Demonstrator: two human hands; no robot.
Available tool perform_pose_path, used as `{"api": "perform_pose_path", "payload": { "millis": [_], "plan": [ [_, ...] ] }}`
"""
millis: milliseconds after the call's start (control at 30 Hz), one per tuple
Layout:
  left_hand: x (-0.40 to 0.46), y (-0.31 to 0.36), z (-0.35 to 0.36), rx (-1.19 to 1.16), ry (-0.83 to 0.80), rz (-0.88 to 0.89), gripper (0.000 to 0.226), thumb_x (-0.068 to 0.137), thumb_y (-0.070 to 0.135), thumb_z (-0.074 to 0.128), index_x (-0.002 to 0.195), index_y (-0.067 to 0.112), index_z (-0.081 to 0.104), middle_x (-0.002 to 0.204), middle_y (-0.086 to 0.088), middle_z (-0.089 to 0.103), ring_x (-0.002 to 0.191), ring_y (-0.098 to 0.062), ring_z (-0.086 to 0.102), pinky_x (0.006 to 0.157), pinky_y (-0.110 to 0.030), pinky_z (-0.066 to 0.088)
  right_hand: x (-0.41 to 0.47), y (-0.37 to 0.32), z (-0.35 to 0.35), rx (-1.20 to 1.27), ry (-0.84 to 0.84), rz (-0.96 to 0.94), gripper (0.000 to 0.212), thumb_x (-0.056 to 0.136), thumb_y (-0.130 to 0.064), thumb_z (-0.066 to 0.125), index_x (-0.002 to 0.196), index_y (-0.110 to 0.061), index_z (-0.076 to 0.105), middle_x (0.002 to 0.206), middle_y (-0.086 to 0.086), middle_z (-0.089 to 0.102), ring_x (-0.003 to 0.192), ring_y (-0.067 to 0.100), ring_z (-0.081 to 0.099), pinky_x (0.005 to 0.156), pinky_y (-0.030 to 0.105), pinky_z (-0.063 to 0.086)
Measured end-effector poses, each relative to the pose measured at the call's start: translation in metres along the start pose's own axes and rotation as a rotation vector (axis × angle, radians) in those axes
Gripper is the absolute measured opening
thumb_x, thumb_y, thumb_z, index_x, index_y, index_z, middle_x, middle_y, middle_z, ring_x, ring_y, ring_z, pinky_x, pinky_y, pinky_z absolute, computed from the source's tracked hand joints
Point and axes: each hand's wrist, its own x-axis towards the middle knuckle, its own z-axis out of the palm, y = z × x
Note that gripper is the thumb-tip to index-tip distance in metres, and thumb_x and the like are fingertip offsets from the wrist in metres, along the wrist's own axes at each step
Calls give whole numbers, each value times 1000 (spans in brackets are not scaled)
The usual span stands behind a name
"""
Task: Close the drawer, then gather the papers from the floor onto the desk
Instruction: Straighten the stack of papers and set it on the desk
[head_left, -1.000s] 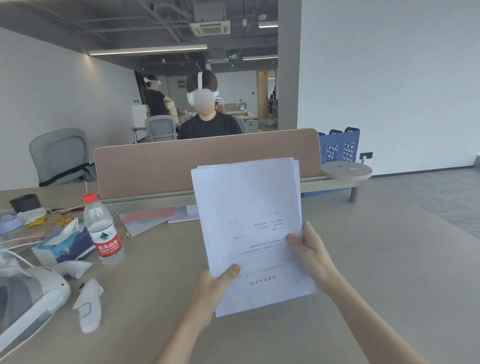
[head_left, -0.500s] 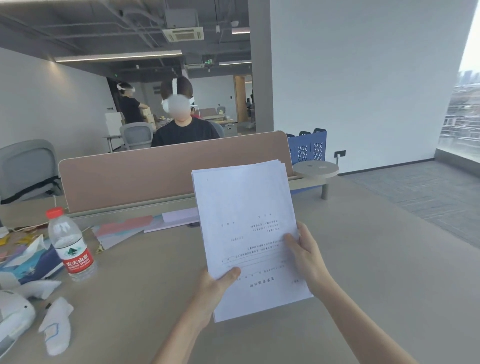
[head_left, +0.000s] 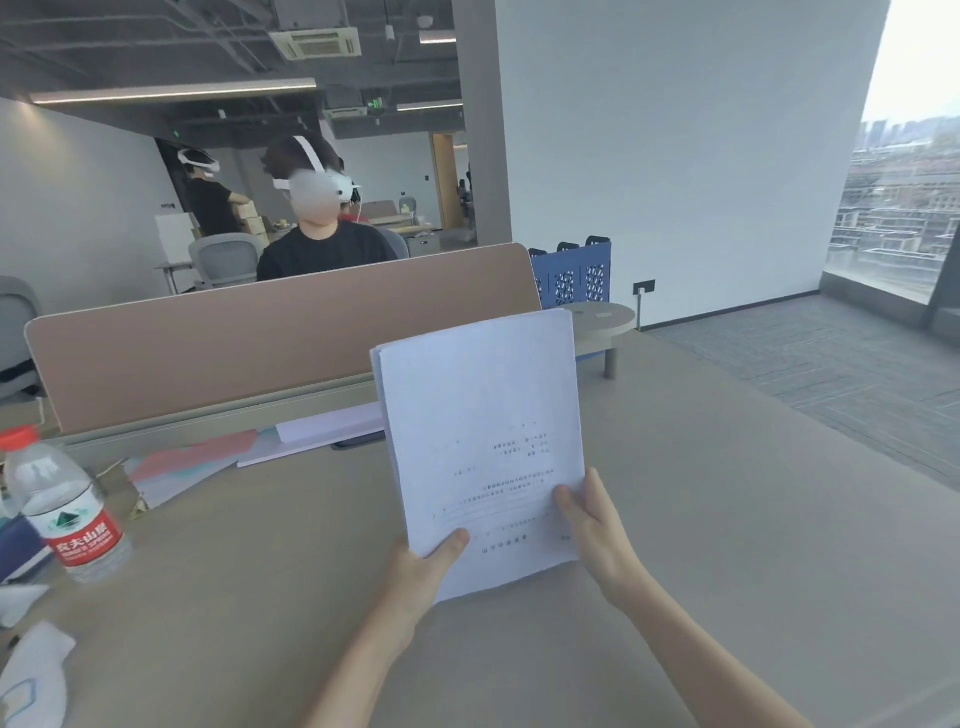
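Note:
I hold a stack of white printed papers (head_left: 483, 436) upright above the beige desk (head_left: 727, 545), its lower edge close to the desk top. My left hand (head_left: 423, 571) grips the stack's bottom left corner, thumb on the front. At the stack's lower right edge, my right hand (head_left: 597, 530) pinches the sheets. The drawer and the floor under the desk are out of view.
A water bottle (head_left: 67, 514) with a red label stands at the left, with white devices (head_left: 31, 675) in front of it. Coloured sheets and white paper (head_left: 322, 431) lie by the brown divider (head_left: 280, 332). A person with a headset sits behind it. Carpet lies to the right.
My view has swung to the right, so the bottle and clutter slid toward the left edge. The stack stays in both hands and now sits lower in the frame.

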Motion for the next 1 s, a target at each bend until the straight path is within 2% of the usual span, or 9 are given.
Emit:
{"api": "perform_pose_path", "payload": {
  "millis": [200,267,367,500,567,667,767,867,1000],
  "plan": [
    [5,30,24,-33,-177,-29,17,94,40,58,107,36,69,103,30,73,103,10,64,85,-20,47,16,-8,-35,53,64,34,25,99,-17,48,87,2,37,83,2,44,78,17,40,67,34,26],
    [6,37,40,-69,-205,-36,17,96,44,51,100,39,67,90,37,71,92,21,61,75,-14,44,19,-9,-50,47,107,37,15,97,-10,43,90,0,52,83,4,52,78,20,45,69,34,30],
    [10,43,66,-121,-185,-78,29,97,52,43,104,36,67,93,29,72,84,15,67,67,-15,48,25,-16,-70,62,158,56,41,95,-2,40,106,-22,74,101,-1,74,88,15,62,75,33,43],
    [21,41,101,-183,-65,-107,38,96,55,42,122,36,61,122,13,69,115,-13,64,101,-44,50,41,-12,-104,40,180,128,44,90,-1,44,100,-26,79,104,4,78,97,29,71,87,43,55],
    [25,40,119,-205,-26,-90,36,98,49,41,126,34,58,123,12,67,116,-16,63,104,-47,47,49,-12,-122,29,196,179,46,90,0,47,93,-30,81,104,3,79,94,27,73,94,46,55],
    [34,38,146,-169,22,-51,26,99,38,41,115,31,60,111,16,66,105,-8,62,90,-36,49,61,-10,-144,7,206,236,53,88,2,44,86,-35,81,95,-2,81,86,23,72,86,39,56],
    [46,34,173,-99,74,-21,20,93,34,41,91,16,50,91,4,61,81,-18,56,70,-32,43,75,-5,-163,-5,228,282,56,88,2,42,81,-37,81,83,-7,80,82,24,72,82,38,57],
    [58,34,199,-46,105,-39,20,93,28,39,81,12,36,75,-1,42,67,-21,39,60,-32,32,90,1,-180,-6,258,310,54,88,4,41,78,-32,80,80,-6,78,80,25,72,86,42,58],
    [79,32,227,58,136,-20,17,98,21,35,84,13,41,72,-1,40,64,-20,38,59,-34,29,111,9,-205,-38,279,327,52,85,7,41,84,-27,81,82,-1,77,83,26,70,90,44,57]
  ]
}}
